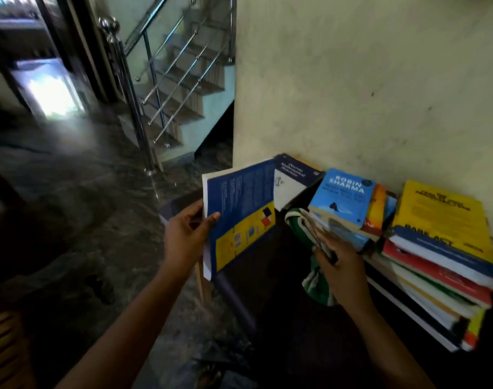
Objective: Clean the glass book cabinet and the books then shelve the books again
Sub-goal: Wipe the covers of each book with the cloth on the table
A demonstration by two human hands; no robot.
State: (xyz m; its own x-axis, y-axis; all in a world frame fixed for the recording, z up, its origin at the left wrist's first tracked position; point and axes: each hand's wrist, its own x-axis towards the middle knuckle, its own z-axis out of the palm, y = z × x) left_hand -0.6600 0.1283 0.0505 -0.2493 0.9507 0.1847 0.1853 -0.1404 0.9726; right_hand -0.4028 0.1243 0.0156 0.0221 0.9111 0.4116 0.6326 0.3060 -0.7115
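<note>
Head view: your left hand (188,234) grips the blue book (239,214) by its left edge, thumb on the cover; its long axis tilts up and away. Just to its right, your right hand (340,265) clutches a green-and-white cloth (307,234) over the dark table (267,290). Beyond, book stacks (436,248) lie flat against the wall (352,80).

The left arm (122,318) and right arm (380,338) reach forward, bare. The left hand (186,237) grips a blue book (241,211) by its edge, thumb on the cover. The right hand (342,272), knuckles up, clutches a green-and-white cloth (303,227).
</note>
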